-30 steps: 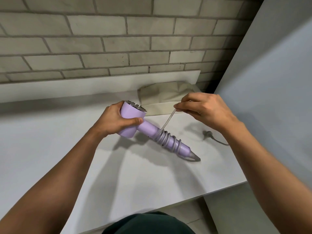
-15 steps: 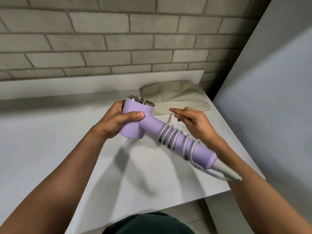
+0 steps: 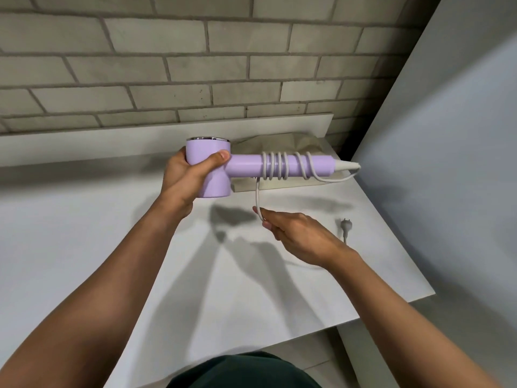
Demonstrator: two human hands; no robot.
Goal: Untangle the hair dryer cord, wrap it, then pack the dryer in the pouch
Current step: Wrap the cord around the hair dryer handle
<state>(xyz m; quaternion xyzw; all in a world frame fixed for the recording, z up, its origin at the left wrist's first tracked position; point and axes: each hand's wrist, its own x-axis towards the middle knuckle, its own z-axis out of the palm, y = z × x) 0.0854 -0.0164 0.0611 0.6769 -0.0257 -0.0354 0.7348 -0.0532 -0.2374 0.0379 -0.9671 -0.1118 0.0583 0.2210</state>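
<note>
Pouch behind dryer, partly hidden, plug on counter, L hand gripping dryer head, R hand pinching cord

A white counter — grey brick wall behind it, a plain grey panel rising at its right.

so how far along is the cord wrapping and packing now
Done: several turns of cord sit round the hair dryer handle, no knots showing. In hand: the left hand grips the dryer's head while the right hand pinches the loose cord below it. Left: the last stretch with the plug lies unwrapped on the counter, and the pouch behind the dryer hasn't taken it yet.
</note>
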